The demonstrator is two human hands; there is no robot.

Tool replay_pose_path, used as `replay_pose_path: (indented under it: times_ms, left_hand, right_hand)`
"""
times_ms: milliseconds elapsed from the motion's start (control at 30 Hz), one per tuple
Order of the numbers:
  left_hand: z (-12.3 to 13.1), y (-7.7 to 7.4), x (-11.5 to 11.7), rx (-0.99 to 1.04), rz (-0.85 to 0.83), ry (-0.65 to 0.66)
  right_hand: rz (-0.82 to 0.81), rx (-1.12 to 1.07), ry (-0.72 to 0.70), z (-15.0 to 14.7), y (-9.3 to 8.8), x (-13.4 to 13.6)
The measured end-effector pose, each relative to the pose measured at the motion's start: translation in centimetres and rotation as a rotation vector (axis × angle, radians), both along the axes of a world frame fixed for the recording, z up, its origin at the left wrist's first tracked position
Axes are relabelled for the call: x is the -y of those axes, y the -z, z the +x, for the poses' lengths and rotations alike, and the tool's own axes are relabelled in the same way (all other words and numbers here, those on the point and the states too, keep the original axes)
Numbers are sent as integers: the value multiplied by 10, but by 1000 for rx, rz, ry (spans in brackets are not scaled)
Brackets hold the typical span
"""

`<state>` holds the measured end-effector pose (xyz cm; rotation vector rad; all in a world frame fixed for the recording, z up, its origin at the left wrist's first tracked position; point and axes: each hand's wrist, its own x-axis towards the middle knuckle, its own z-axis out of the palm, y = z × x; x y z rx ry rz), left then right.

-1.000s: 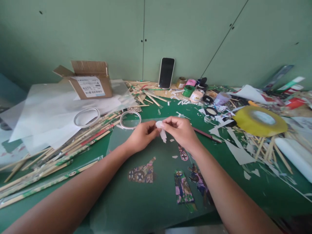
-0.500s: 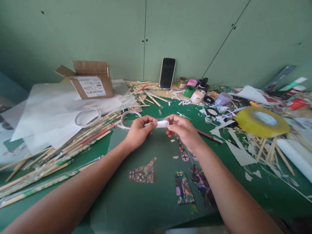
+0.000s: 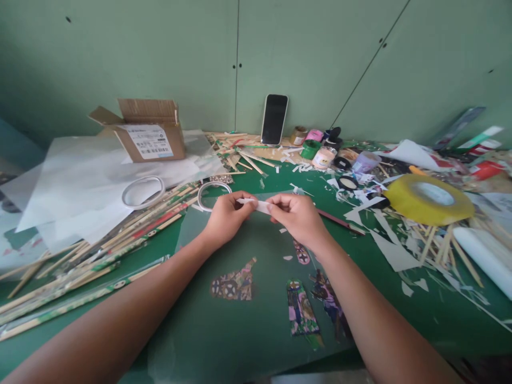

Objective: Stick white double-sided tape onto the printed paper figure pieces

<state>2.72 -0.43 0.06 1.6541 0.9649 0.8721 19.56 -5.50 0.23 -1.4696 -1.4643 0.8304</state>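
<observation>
A small white strip, which looks like paper or tape, is stretched between my two hands above the green table. My left hand pinches its left end, and my right hand pinches the right end; the fingertips partly cover it. Below the hands lies a clear plastic sheet. On it are several painted cutouts: a brownish patterned piece on the left, a green and purple piece on the right, and a dark piece partly behind my right forearm.
Bundled wooden sticks and two white tape rolls lie left, near an open cardboard box. A phone leans on the wall beside paint jars. Right are a yellow tape roll and paper scraps.
My right hand has moved slightly left, toward my left hand. The white strip now looks narrower and tilts down to the right.
</observation>
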Motion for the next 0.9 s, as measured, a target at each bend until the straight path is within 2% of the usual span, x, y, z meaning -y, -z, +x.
replay_pose_path:
  times_ms: [200,333,400,533,633,700,900]
  left_hand:
    - [2,-2,0,135,-45,31]
    - [2,-3,1,86,-44,21]
    - [2,-3,0,51,-39,2]
    - [1,-2,0,4,-35,-12]
    - [1,-1,-1,-18,-39,-7]
    - [1,-1,-1,-19,-39,7]
    - [1,2,-3,25,-80,86]
  right_hand:
    - [14,-83,54,-1,1,-2]
    - [26,-143,37,-3,3,-2]
    - [91,-56,39,-4,4,-1]
    - [364,222,38,-4,1,3]
    - [457,281,2,-3,-2,4]
    - [454,242,-5,-3,-2,5]
    - [297,-17,33,-4,3,2]
